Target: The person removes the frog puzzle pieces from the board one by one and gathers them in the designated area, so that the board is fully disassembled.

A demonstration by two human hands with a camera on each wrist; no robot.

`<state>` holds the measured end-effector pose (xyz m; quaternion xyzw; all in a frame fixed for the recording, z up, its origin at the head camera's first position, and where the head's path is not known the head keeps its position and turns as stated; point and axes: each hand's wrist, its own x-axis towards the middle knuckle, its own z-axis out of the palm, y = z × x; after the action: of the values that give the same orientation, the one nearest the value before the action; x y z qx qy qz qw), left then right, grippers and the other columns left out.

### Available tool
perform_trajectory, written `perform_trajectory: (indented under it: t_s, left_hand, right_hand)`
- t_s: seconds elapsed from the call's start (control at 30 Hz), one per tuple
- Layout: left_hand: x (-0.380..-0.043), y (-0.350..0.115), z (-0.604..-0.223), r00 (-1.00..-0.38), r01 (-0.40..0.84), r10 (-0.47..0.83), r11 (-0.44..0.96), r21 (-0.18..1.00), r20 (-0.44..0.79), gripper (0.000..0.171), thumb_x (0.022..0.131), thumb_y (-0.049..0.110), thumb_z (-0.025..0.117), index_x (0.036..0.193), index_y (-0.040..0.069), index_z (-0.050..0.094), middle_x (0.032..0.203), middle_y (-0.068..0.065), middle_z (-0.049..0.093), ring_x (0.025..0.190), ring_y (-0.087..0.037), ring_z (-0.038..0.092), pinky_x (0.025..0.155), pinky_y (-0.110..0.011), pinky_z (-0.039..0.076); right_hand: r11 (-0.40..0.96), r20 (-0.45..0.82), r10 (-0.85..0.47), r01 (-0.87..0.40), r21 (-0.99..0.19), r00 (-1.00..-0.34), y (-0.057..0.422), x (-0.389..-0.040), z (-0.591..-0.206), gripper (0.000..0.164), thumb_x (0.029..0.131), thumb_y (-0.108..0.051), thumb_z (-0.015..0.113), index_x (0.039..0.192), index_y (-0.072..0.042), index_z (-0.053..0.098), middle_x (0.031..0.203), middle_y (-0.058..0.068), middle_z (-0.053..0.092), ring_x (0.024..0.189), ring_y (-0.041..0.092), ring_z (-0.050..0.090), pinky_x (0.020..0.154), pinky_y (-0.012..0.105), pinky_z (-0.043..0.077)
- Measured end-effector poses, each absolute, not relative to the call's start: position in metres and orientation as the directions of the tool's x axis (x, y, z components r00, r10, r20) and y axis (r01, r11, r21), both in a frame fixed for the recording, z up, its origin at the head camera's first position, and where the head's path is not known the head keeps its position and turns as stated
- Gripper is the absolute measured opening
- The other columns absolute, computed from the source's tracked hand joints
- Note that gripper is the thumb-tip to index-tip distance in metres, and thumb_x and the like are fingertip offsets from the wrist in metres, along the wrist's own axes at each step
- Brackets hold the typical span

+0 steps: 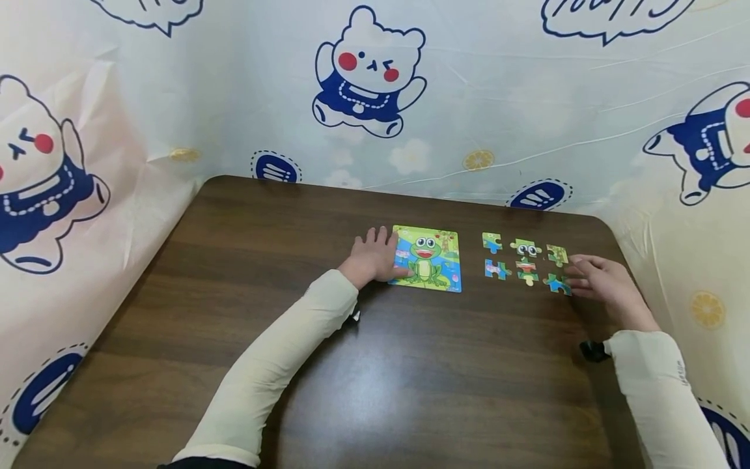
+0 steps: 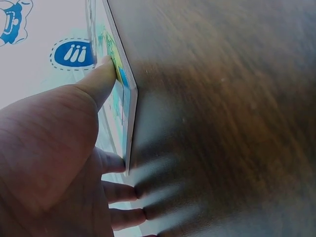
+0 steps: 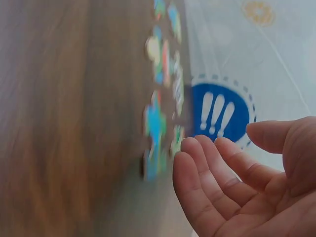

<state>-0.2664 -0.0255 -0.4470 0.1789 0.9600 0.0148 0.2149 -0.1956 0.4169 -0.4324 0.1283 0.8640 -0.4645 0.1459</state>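
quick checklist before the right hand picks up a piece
1. Left hand at the frog picture: ok, its thumb lies over the left part.
2. Frog picture face up on the table: ok, the whole frog's face shows.
3. Six puzzle pieces laid out in two rows of three: ok.
4. Right hand close to the puzzle pieces: ok, fingertips beside the rightmost pair.
5. A piece already gripped in the right hand: not ok, the right wrist view shows none between the fingers.
6. Puzzle set complete: cannot tell, the pictures don't show how many it should have.
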Motion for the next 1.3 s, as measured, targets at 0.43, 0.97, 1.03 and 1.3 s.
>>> perform_trajectory:
  t_s: [0.43,0.97,1.03,1.3]
  left_hand:
    - [-0.266,-0.031,-0.449,-0.847,0.319,0.334,0.942,0.106,-0.414,0.101,0.095,0.074,0.047,0.165,0.014,0.007,0.172,-0.016,0.005,0.159,-0.038,0.008,0.125,-0.058,0.019]
    - [-0.264,-0.024,-0.452,-0.854,0.327,0.344,0.938,0.112,-0.389,0.103,0.093,0.076,0.048,0.165,0.014,0.008,0.172,-0.015,0.007,0.159,-0.037,0.008,0.125,-0.058,0.018]
    - [-0.264,-0.025,-0.452,-0.856,0.317,0.335,0.942,0.112,-0.393,0.103,0.093,0.076,0.047,0.165,0.015,0.007,0.172,-0.014,0.006,0.159,-0.036,0.007,0.126,-0.057,0.017]
    - [-0.261,-0.037,-0.456,-0.856,0.316,0.365,0.930,0.188,-0.367,0.105,0.092,0.080,0.042,0.165,0.018,-0.001,0.173,-0.007,0.003,0.160,-0.033,0.003,0.127,-0.057,0.011]
  right_hand:
    - [0.354,-0.392,-0.007,0.364,-0.861,-0.920,0.333,-0.235,-0.422,0.062,0.110,-0.040,0.040,0.159,-0.004,0.030,0.108,-0.013,0.068,0.098,0.007,0.071,0.091,0.027,0.059]
    - [0.225,-0.347,-0.119,0.315,-0.922,-0.930,0.217,-0.264,-0.432,0.052,0.110,-0.037,0.043,0.152,-0.006,0.046,0.139,0.020,0.060,0.111,0.023,0.071,0.089,0.030,0.060]
    - [0.226,-0.351,-0.136,0.316,-0.922,-0.926,0.203,-0.266,-0.432,0.052,0.110,-0.037,0.043,0.152,-0.007,0.046,0.142,0.022,0.058,0.117,0.029,0.069,0.093,0.034,0.059]
    - [0.260,-0.351,-0.185,0.299,-0.918,-0.918,0.170,-0.266,-0.436,0.046,0.110,-0.034,0.045,0.148,-0.008,0.051,0.136,0.022,0.062,0.117,0.037,0.067,0.095,0.044,0.058]
